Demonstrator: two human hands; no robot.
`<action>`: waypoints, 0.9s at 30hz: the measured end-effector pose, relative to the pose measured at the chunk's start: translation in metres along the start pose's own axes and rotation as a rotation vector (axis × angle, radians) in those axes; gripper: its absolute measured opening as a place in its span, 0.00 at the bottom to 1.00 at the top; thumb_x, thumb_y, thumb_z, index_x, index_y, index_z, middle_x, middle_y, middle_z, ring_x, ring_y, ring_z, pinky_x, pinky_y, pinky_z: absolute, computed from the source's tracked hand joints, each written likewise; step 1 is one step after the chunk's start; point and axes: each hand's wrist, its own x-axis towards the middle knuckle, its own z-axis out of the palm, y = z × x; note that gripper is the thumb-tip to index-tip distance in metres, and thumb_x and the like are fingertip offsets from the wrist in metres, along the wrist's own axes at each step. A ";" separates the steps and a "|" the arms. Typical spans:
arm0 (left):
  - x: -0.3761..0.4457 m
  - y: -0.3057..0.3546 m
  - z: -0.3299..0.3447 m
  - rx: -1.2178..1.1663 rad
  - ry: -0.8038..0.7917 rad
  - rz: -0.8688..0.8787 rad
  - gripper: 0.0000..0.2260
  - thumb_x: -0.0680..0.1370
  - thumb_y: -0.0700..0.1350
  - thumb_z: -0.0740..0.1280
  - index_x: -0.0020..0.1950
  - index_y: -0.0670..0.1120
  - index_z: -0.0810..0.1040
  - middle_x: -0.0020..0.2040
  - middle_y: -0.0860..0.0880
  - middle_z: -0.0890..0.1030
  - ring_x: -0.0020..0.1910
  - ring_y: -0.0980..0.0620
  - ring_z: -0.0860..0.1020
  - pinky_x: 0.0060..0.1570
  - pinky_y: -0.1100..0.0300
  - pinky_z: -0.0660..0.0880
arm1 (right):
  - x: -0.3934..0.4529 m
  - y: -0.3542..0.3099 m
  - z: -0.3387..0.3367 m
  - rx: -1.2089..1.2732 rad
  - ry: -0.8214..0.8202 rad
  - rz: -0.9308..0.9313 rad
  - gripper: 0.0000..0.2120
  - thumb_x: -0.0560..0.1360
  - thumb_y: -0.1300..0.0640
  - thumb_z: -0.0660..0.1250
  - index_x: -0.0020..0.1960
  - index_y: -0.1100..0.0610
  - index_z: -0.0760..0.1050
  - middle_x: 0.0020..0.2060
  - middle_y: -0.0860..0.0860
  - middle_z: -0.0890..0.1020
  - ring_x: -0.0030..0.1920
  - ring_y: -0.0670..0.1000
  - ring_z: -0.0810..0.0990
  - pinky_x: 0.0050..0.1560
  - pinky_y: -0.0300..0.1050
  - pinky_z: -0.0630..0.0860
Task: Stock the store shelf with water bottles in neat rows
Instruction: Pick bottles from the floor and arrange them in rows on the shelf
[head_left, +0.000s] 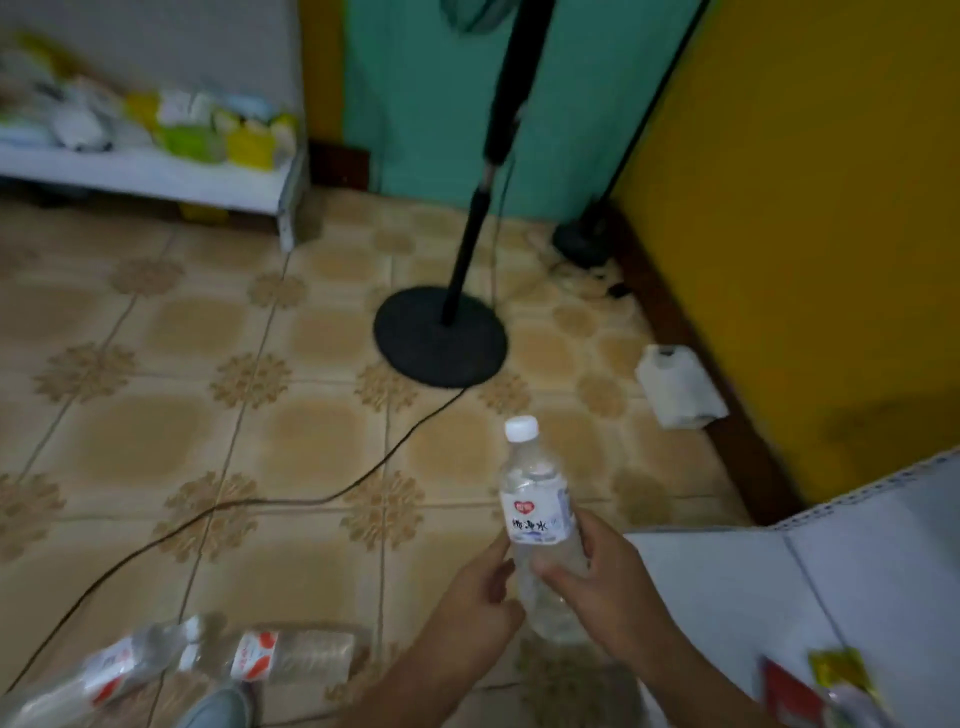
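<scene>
Patterned tile floor (156, 441) underneath; white shelf (779, 597) at lower right. Black fan stand (441, 338) farther off. Wrapped pack of bottles (182, 660) lying at lower left. Water bottle (535, 514) upright above the floor, clasped low by both: left hand (467, 608) and right hand (608, 587) curled closed around it.

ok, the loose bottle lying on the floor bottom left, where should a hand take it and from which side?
Judging from its pose, take the lying bottle around the labelled middle of its barrel, coming down from above with fingers across its width. It lies on its side on the tiled floor, so the cap end gives little purchase. Both the left hand and the right hand currently hold the upright bottle.
</scene>
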 end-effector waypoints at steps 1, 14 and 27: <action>-0.016 0.028 0.015 -0.011 -0.049 0.048 0.34 0.70 0.24 0.57 0.63 0.60 0.66 0.52 0.71 0.78 0.53 0.74 0.75 0.48 0.76 0.69 | -0.019 -0.017 -0.026 0.016 0.038 -0.020 0.20 0.71 0.61 0.75 0.59 0.46 0.76 0.50 0.41 0.83 0.49 0.35 0.80 0.44 0.28 0.74; -0.208 0.225 0.252 0.132 -0.653 0.599 0.30 0.77 0.33 0.66 0.72 0.56 0.61 0.67 0.67 0.71 0.68 0.63 0.69 0.63 0.65 0.70 | -0.332 -0.112 -0.279 0.154 0.702 -0.167 0.19 0.72 0.57 0.74 0.60 0.45 0.75 0.53 0.40 0.83 0.54 0.39 0.81 0.54 0.39 0.77; -0.320 0.197 0.442 0.255 -1.071 0.656 0.36 0.72 0.33 0.63 0.77 0.50 0.55 0.70 0.59 0.70 0.69 0.61 0.68 0.70 0.58 0.65 | -0.568 -0.065 -0.333 0.178 1.209 0.103 0.18 0.70 0.59 0.76 0.55 0.46 0.76 0.50 0.41 0.84 0.49 0.39 0.82 0.49 0.40 0.78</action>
